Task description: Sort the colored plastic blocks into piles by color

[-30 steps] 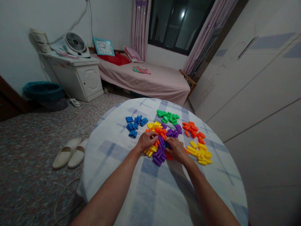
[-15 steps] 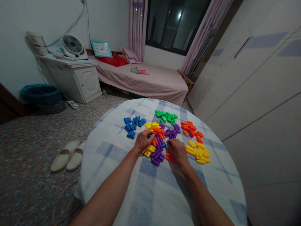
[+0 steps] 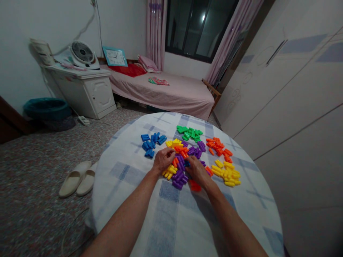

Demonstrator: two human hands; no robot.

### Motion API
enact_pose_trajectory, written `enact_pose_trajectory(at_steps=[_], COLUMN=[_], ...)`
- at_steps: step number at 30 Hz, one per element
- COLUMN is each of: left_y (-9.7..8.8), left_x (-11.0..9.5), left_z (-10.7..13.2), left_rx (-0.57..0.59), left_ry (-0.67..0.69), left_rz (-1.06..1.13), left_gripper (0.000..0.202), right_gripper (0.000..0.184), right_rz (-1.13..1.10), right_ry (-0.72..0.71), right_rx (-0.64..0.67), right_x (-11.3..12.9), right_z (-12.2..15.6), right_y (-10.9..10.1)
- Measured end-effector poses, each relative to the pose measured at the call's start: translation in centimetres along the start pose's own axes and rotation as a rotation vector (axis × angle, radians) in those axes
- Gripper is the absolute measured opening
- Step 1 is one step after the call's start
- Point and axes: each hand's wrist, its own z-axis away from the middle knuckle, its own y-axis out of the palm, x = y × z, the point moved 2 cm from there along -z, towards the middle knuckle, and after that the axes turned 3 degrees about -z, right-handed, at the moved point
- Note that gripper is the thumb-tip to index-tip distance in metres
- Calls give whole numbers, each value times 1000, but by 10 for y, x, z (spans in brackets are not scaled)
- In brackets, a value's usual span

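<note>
My left hand (image 3: pixel 164 160) is at the left side of a mixed pile, its thumb and fingertips pinched together; whatever lies between them is too small or hidden to make out. Curled fingers of my right hand (image 3: pixel 197 169) reach into the pile from the right, at a small blue plastic piece (image 3: pixel 187 164); their tips are partly hidden. Between and around the hands lie finger-shaped plastic pieces: purple pieces (image 3: pixel 179 179), yellow pieces (image 3: pixel 169 172) and orange pieces (image 3: pixel 182 150). A blurred orange piece (image 3: pixel 195 186) is below my right wrist.
Single-colour groups ring the pile on the round table's checked cloth (image 3: pixel 128 200): blue pieces (image 3: pixel 149 145), green pieces (image 3: pixel 190 133), orange-red pieces (image 3: pixel 216 145), yellow pieces (image 3: pixel 229 174). A bed (image 3: pixel 182 85) stands beyond, a wardrobe (image 3: pixel 294 107) at right, slippers (image 3: pixel 73 180) on the floor.
My right hand has moved left into the pile, to the blue piece, uncovering orange and purple pieces on its right. My left hand has stayed almost in place.
</note>
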Motion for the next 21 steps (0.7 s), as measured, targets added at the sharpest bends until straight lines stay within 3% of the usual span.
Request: enact_pose_trajectory(at_steps=[5,9,12,17,21], left_y=[-2,-3,-2,4,6], left_x=[-5,-5,-5,-9,-5], left_z=[0,2,4,5,3], left_rx=[-43,-58,-7,98,69], left_ry=[77,134,187,389,391], left_rz=[0,34,67,55,28], left_gripper=[13,18,36,81,90], right_gripper=[31,38,35,29,27], right_rz=[-393,-900,-1241,-1368,-1435], right_ry=[218,401,559,593,565], right_rx=[-277,-226,-226,-370,-406], right_x=[-10,-3,7,27,43], right_z=[1,-2,-11,-38,-56], right_y=[-15,-22,-14,11,27])
